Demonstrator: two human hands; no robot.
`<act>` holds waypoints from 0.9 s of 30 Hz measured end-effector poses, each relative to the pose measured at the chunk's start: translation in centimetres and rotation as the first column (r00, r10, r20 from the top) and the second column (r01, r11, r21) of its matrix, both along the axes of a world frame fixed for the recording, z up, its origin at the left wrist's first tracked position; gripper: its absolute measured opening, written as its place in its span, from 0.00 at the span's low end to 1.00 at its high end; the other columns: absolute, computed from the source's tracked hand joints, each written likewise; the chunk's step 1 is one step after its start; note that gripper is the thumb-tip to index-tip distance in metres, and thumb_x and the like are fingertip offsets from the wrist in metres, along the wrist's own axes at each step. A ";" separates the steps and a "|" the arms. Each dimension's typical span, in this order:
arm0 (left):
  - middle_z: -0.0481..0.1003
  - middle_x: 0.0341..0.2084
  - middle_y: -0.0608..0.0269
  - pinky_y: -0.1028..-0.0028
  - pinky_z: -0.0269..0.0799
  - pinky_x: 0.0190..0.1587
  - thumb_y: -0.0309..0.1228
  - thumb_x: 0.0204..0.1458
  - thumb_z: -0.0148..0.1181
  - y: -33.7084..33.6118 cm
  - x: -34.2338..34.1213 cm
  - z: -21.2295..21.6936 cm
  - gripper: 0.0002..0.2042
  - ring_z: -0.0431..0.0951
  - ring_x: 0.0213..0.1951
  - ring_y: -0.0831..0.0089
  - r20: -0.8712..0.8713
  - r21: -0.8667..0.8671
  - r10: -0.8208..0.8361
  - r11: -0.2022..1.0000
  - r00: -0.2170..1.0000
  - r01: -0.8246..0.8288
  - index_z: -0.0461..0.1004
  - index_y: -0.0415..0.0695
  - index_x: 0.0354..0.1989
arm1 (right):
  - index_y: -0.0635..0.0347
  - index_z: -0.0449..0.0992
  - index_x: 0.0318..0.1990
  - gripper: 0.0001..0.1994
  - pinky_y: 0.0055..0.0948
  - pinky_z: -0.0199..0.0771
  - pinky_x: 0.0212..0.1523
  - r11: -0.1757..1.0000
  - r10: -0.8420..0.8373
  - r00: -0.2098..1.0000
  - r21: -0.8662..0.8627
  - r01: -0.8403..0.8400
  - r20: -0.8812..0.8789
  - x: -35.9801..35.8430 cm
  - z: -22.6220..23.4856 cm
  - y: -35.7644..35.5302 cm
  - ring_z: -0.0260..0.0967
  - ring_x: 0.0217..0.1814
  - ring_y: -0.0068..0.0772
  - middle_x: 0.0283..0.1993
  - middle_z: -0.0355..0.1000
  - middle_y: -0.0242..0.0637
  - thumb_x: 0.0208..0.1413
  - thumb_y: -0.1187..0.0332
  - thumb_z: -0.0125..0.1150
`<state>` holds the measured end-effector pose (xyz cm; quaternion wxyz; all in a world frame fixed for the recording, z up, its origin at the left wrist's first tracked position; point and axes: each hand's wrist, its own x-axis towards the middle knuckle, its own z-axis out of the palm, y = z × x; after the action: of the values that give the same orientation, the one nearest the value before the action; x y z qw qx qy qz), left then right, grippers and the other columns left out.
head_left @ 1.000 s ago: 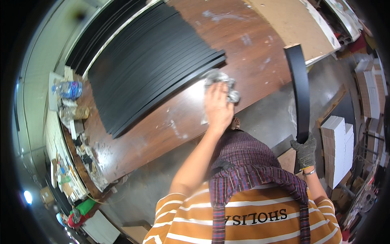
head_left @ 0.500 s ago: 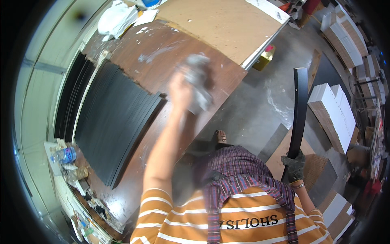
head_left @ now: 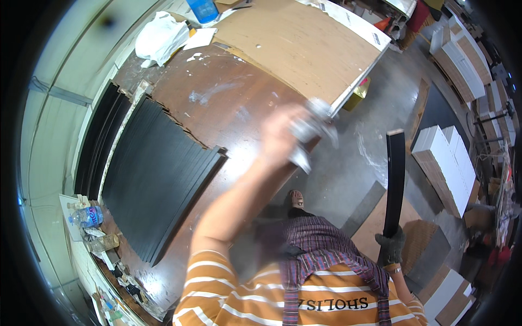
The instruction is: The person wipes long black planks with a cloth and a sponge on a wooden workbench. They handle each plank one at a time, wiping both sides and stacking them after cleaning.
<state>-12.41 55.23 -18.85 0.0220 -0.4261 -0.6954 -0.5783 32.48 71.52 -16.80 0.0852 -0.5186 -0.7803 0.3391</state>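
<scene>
In the head view, the person's left hand (head_left: pixel 278 136), blurred, is closed on a grey-white cloth (head_left: pixel 314 126) at the table (head_left: pixel 217 92) edge. The gloved right hand (head_left: pixel 391 247) grips a black strip (head_left: pixel 395 179) upright beside the table. More black strips (head_left: pixel 157 179) lie side by side on the table, near a brown board (head_left: pixel 299 46). A clear bottle (head_left: pixel 87 216) and white bag (head_left: pixel 160 39) stand beyond, contents unclear.

And here my left hand (head_left: pixel 280 133) is a smear, fingertips lost against the blurred grey cloth (head_left: pixel 311 129), while my gloved right hand (head_left: pixel 390 247) covers part of the black strip (head_left: pixel 396 185), the far blue container (head_left: pixel 203 8) is cut off, and the near-left clutter (head_left: pixel 111 308) is too tiny to identify!
</scene>
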 end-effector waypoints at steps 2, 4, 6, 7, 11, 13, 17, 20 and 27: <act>0.80 0.39 0.61 0.69 0.78 0.44 0.18 0.55 0.53 -5.6 -10.8 2.1 0.13 0.80 0.40 0.70 0.278 0.040 0.265 0.957 0.923 -0.287 0.79 0.41 0.47 | 0.65 0.75 0.33 0.19 0.34 0.69 0.27 0.998 -0.028 0.999 -0.061 0.030 0.035 0.4 0.6 -0.5 0.68 0.24 0.31 0.23 0.72 0.38 0.31 0.65 0.74; 0.81 0.39 0.58 0.70 0.77 0.39 0.18 0.58 0.50 -11.3 -20.6 2.4 0.13 0.82 0.37 0.72 0.456 0.002 0.449 0.863 0.768 -0.506 0.78 0.38 0.47 | 0.65 0.76 0.33 0.21 0.36 0.70 0.29 1.000 0.014 0.993 0.009 -0.015 0.119 0.6 1.2 -1.2 0.70 0.25 0.37 0.24 0.73 0.42 0.30 0.65 0.74; 0.75 0.53 0.42 0.59 0.72 0.55 0.34 0.58 0.58 -15.2 -26.8 0.7 0.16 0.76 0.55 0.51 -0.092 -0.367 0.762 0.572 0.641 -0.733 0.78 0.39 0.51 | 0.65 0.76 0.34 0.22 0.37 0.71 0.31 0.999 0.028 0.981 0.027 -0.034 0.191 0.7 1.5 -1.9 0.72 0.26 0.42 0.25 0.74 0.45 0.29 0.64 0.74; 0.68 0.62 0.41 0.61 0.64 0.64 0.44 0.57 0.58 -15.8 -28.3 -1.0 0.23 0.69 0.62 0.45 -0.246 -0.553 0.772 0.384 0.586 -0.739 0.76 0.45 0.58 | 0.65 0.76 0.35 0.22 0.38 0.71 0.32 0.999 0.032 0.975 0.007 -0.034 0.220 0.8 1.7 -2.2 0.72 0.27 0.44 0.25 0.74 0.46 0.28 0.64 0.74; 0.53 0.74 0.56 0.47 0.49 0.71 0.55 0.54 0.56 -9.4 -27.7 -7.4 0.30 0.52 0.73 0.51 -0.389 -0.766 0.592 0.217 0.705 -0.605 0.69 0.67 0.67 | 0.64 0.77 0.35 0.23 0.41 0.72 0.33 0.999 0.047 0.971 0.005 -0.050 0.236 0.5 2.2 -2.5 0.74 0.29 0.48 0.26 0.74 0.48 0.28 0.63 0.74; 0.60 0.70 0.53 0.54 0.54 0.70 0.53 0.55 0.56 -3.2 -23.5 -8.4 0.26 0.59 0.71 0.55 -0.456 -0.639 0.423 0.457 0.783 -0.618 0.74 0.63 0.63 | 0.64 0.77 0.36 0.23 0.41 0.71 0.33 0.998 0.062 0.962 -0.011 -0.062 0.267 0.0 2.2 -2.1 0.74 0.29 0.50 0.27 0.75 0.48 0.28 0.63 0.74; 0.79 0.42 0.58 0.56 0.71 0.46 0.26 0.43 0.62 5.7 -6.9 -5.8 0.09 0.77 0.45 0.52 -0.388 -0.241 0.051 0.958 0.920 -0.155 0.83 0.51 0.34 | 0.64 0.77 0.36 0.22 0.42 0.71 0.32 0.999 0.040 0.972 0.011 -0.044 0.230 -1.7 1.7 -1.1 0.74 0.30 0.51 0.28 0.75 0.49 0.30 0.64 0.74; 0.78 0.53 0.55 0.57 0.67 0.64 0.25 0.44 0.64 4.1 1.2 -1.7 0.15 0.75 0.59 0.54 0.304 -0.309 -0.464 0.778 0.832 0.547 0.84 0.50 0.42 | 0.64 0.76 0.34 0.20 0.40 0.70 0.31 0.999 0.006 0.989 0.041 -0.012 0.146 -2.2 1.5 -0.7 0.72 0.28 0.48 0.26 0.74 0.48 0.31 0.66 0.73; 0.73 0.52 0.38 0.58 0.79 0.46 0.26 0.56 0.57 -7.7 -14.5 5.1 0.15 0.81 0.47 0.53 -0.343 -0.819 0.472 0.272 0.812 -0.504 0.73 0.34 0.51 | 0.64 0.76 0.32 0.18 0.39 0.68 0.29 0.997 -0.026 0.990 0.077 0.015 0.142 -2.5 1.5 -0.2 0.69 0.24 0.41 0.24 0.72 0.46 0.31 0.66 0.73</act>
<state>-26.89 47.53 -13.78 -0.0162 -0.1472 -0.9852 -0.0865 30.02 71.29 -15.30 0.0523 -0.5459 -0.7912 0.2706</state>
